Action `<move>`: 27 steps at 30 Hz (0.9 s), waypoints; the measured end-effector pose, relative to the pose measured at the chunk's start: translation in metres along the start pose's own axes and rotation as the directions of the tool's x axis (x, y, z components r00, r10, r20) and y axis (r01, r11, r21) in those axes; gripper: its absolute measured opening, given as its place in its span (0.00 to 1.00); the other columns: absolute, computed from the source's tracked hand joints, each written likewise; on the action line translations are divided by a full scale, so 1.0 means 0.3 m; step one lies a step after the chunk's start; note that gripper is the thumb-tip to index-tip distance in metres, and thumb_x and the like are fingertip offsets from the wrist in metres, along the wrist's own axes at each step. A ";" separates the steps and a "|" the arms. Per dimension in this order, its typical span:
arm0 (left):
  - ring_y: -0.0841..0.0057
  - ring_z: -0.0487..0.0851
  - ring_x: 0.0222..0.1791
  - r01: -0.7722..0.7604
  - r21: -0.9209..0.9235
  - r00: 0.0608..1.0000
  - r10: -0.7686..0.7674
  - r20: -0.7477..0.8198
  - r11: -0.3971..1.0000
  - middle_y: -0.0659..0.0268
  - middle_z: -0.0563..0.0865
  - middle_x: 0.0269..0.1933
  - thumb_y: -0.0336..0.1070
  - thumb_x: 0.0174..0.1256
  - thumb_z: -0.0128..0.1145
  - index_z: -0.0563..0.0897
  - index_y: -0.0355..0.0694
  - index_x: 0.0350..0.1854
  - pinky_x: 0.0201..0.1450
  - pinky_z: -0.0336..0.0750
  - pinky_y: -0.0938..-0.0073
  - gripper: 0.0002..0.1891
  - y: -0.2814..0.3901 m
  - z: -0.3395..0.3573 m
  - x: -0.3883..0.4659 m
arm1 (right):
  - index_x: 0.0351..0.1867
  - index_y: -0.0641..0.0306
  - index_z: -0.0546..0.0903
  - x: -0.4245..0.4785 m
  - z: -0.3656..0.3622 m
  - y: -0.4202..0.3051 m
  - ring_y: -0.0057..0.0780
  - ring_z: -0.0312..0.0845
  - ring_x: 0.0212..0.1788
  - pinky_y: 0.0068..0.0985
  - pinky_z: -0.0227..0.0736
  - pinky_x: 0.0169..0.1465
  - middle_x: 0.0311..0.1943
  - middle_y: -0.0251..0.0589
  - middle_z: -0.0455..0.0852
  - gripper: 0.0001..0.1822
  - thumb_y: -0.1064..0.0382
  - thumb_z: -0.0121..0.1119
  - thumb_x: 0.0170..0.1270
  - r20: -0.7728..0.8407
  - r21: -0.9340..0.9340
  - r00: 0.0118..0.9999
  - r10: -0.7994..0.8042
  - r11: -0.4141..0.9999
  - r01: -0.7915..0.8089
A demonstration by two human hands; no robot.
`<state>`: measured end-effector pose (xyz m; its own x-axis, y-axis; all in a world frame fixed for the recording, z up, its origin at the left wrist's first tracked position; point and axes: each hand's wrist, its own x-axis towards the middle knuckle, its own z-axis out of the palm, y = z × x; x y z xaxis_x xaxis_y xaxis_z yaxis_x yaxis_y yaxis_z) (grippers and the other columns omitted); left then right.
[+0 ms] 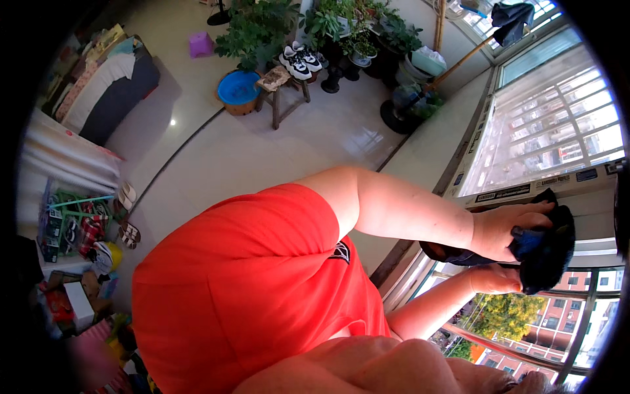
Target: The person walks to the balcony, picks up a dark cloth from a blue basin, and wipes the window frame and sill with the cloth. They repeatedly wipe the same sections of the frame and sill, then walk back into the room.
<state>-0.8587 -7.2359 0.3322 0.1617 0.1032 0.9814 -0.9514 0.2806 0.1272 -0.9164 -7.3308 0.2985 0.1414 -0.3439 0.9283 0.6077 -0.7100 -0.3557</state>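
In front of the window, my left hand [512, 231] grips a bunched dark cloth [551, 256], its fingers partly sunk in the folds. Just below, my right hand [494, 279] meets the cloth's lower edge, with the thumb in sight and the other fingers hidden behind the fabric. A bluish fold shows near the left fingers. Under my left forearm, more dark material [455, 254] is visible; whether it belongs to the same cloth I cannot tell. Both arms reach out from my red T-shirt [256, 276] towards the window frame [531, 189], which bears printed film.
Barred window panes [551, 118] rise on the right. Along the floor stand a wooden stool [275, 81], a blue basin [239, 88], black-and-white sneakers [298, 63] and potted plants [261, 29]. A mop [460, 64] leans by the window. Boxes [78, 300] and sandals [129, 235] lie left.
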 end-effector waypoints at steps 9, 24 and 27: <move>0.37 0.60 0.77 0.299 -0.103 0.929 -0.265 0.259 0.949 0.34 0.58 0.77 0.34 0.58 0.70 0.68 0.40 0.68 0.75 0.64 0.47 0.35 -0.046 -0.138 -0.492 | 0.76 0.73 0.61 0.023 0.075 -0.127 0.56 0.66 0.73 0.54 0.60 0.75 0.72 0.66 0.65 0.57 0.18 0.34 0.68 0.007 0.171 0.986 0.164 0.972 -0.163; 0.40 0.62 0.76 0.195 -0.291 0.980 -0.194 0.033 0.937 0.39 0.67 0.73 0.39 0.56 0.71 0.77 0.43 0.66 0.78 0.59 0.47 0.32 -0.003 -0.014 -0.180 | 0.70 0.72 0.69 -0.005 -0.070 -0.015 0.42 0.75 0.66 0.41 0.70 0.69 0.68 0.53 0.74 0.35 0.41 0.46 0.77 0.075 -0.184 0.997 -0.036 0.982 0.049; 0.40 0.58 0.79 0.285 -0.191 0.942 -0.237 0.240 0.939 0.36 0.60 0.77 0.34 0.58 0.71 0.73 0.41 0.68 0.80 0.56 0.49 0.34 -0.018 -0.098 -0.402 | 0.74 0.74 0.63 0.010 0.062 -0.123 0.54 0.70 0.70 0.48 0.66 0.72 0.71 0.64 0.69 0.53 0.22 0.34 0.71 0.030 0.154 0.999 0.020 0.988 -0.025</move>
<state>-0.8652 -7.2219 0.2091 0.3143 -0.1981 0.9284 -0.7974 0.4756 0.3715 -0.9239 -7.2942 0.3165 0.1772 -0.3394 0.9238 0.7173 -0.5981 -0.3574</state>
